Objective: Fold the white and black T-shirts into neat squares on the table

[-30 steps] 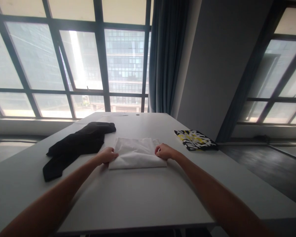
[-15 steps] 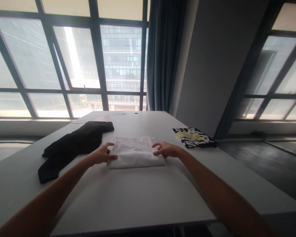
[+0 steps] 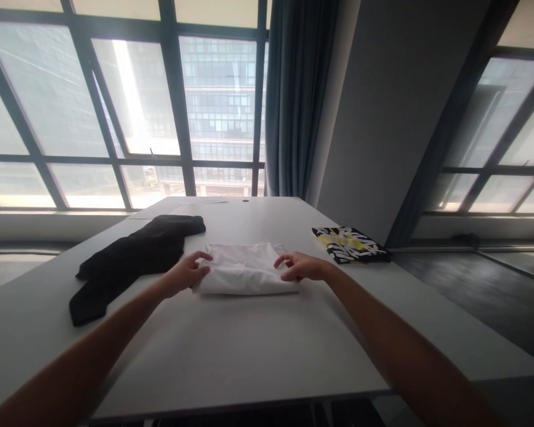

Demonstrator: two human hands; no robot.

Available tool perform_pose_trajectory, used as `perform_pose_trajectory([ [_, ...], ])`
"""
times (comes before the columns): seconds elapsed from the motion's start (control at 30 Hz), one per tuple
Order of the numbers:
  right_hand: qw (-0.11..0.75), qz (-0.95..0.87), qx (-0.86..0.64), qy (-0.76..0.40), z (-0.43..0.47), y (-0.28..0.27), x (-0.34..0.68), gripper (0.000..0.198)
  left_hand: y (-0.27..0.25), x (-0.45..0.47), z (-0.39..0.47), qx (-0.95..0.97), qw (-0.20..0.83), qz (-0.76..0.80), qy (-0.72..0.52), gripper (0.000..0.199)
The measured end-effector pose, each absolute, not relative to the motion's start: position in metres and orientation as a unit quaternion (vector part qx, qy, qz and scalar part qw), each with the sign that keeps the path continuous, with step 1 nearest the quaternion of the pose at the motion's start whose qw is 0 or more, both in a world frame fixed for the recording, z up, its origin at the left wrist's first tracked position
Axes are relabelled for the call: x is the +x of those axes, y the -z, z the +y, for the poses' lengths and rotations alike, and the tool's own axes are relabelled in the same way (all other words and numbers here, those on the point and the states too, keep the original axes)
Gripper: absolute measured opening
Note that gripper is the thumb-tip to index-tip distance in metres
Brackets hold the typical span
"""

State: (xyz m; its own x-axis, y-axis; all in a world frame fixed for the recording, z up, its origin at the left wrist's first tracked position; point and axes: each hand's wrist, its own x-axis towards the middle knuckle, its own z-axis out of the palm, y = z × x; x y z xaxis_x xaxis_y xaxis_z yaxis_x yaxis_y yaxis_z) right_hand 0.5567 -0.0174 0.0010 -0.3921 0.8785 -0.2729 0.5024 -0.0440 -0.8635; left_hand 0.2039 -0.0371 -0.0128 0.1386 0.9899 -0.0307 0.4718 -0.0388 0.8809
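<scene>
A white garment (image 3: pixel 244 268), folded into a flat rectangle, lies on the white table in front of me; its exact kind does not show. My left hand (image 3: pixel 194 271) grips its left edge with thumb and fingers. At the right edge my right hand (image 3: pixel 299 267) does the same, index finger and thumb curled onto the cloth. Shallow wrinkles run across the fabric between the two hands. The undersides of the fingers are partly hidden by the cloth.
A black garment (image 3: pixel 136 252) lies loosely bunched on the table's left side. To the right rests a folded black, white and yellow patterned cloth (image 3: pixel 349 244). The white table (image 3: pixel 240 350) ends just before me. Windows and a dark curtain (image 3: pixel 289 107) stand beyond.
My thumbs have drawn back slightly toward the garment's side edges. The cloth's near edge looks more rounded and wrinkled. The view has tipped slightly downward.
</scene>
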Motion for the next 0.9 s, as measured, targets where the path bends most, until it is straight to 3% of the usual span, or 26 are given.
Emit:
perform_pose_trajectory([
  [0.13,0.191,-0.668,-0.545,-0.469,-0.015,0.001,0.552,0.034,0.014,0.211,-0.038,0.669,0.289,0.633,-0.261,0.026],
  [0.3,0.046,-0.669,-0.633,-0.388,-0.021,-0.002,0.546,0.026,0.012,0.213,-0.049,0.718,0.170,0.669,-0.096,0.022],
  [0.37,0.038,-0.690,-0.659,-0.298,-0.026,-0.005,0.540,0.027,0.004,0.218,-0.054,0.746,0.040,0.663,-0.052,0.023],
  [0.47,0.133,-0.762,-0.629,-0.076,-0.034,-0.003,0.516,0.033,-0.002,0.241,-0.054,0.807,-0.096,0.580,-0.059,0.025],
  [0.57,0.200,-0.846,-0.493,-0.019,-0.032,0.014,0.482,0.048,0.009,0.272,-0.037,0.869,-0.077,0.481,-0.085,0.041],
  [0.63,0.166,-0.869,-0.463,-0.059,-0.023,0.029,0.468,0.054,0.024,0.285,-0.019,0.869,-0.031,0.486,-0.083,0.049],
  [0.77,0.064,-0.829,-0.545,-0.111,0.007,0.048,0.483,0.073,0.053,0.276,0.017,0.841,0.029,0.531,-0.095,0.067],
  [0.9,0.040,-0.768,-0.629,-0.109,0.030,0.052,0.520,0.080,0.059,0.239,0.042,0.804,0.040,0.587,-0.080,0.078],
])
